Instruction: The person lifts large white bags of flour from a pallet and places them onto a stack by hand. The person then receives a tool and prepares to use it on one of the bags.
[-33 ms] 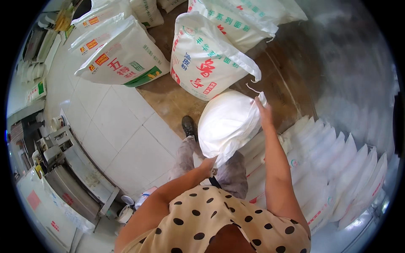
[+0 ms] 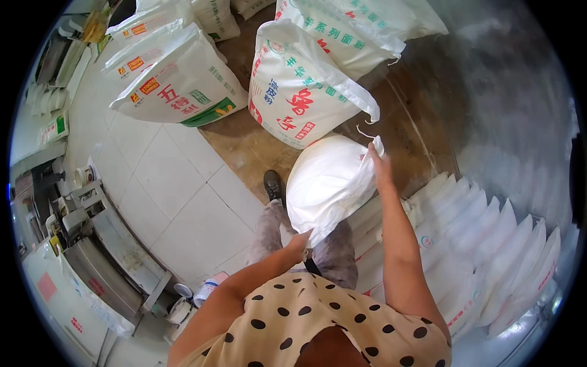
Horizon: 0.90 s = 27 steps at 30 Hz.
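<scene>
A plump white woven sack [image 2: 327,183] stands in front of my legs, its printing mostly turned out of sight. My left hand [image 2: 299,243] is closed on its near corner, close to my waist. At the far right corner, my right hand [image 2: 379,165] pinches the top edge, where a loose white string [image 2: 365,131] sticks out. Right behind this sack stands a full flour sack [image 2: 299,92] with red and green print, its top folded over.
More flour sacks [image 2: 183,85] stand at the far left, and others [image 2: 342,37] behind. A long row of white sacks [image 2: 489,244] lines the right side. Brown board [image 2: 244,140] covers part of the tiled floor [image 2: 171,183]. Metal equipment [image 2: 122,244] stands at the left.
Very little differs. The view has shifted slightly, and my right thumb shows more plainly on the sack's edge. Both hands keep hold of the same corners.
</scene>
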Each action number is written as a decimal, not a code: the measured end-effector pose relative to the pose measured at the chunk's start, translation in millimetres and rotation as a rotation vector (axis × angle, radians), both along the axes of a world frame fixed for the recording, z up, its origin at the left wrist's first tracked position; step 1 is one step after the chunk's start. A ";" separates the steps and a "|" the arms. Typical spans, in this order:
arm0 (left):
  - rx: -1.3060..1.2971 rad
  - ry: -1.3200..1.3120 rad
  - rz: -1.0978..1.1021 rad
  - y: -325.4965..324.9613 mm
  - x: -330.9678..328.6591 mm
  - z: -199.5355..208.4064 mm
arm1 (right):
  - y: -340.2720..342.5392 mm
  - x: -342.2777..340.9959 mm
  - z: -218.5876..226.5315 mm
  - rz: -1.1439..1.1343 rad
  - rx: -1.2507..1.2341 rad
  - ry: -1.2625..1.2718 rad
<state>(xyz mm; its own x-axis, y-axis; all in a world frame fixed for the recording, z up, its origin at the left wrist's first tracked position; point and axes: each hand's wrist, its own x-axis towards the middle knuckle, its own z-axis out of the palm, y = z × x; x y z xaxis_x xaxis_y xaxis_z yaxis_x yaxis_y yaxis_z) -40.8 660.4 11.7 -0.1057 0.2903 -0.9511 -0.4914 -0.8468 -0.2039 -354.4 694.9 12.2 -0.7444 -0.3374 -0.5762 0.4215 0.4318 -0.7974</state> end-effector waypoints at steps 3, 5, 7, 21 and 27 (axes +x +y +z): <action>-0.012 -0.049 0.082 1.0 -5.6 25.0 | 9.1 5.0 -14.1 -0.175 -0.098 -0.204; 0.071 -0.060 0.097 4.2 4.4 25.2 | 20.8 10.6 -17.6 -0.156 -0.220 -0.265; 0.143 -0.105 0.160 9.6 22.3 12.8 | 24.9 22.4 -14.1 -0.142 -0.271 -0.282; -0.207 -0.178 0.037 -61.6 47.0 19.7 | 26.2 50.5 44.4 0.316 0.179 -0.089; -0.246 -0.112 0.006 -154.6 9.6 82.9 | 40.5 74.5 96.5 0.254 0.237 -0.187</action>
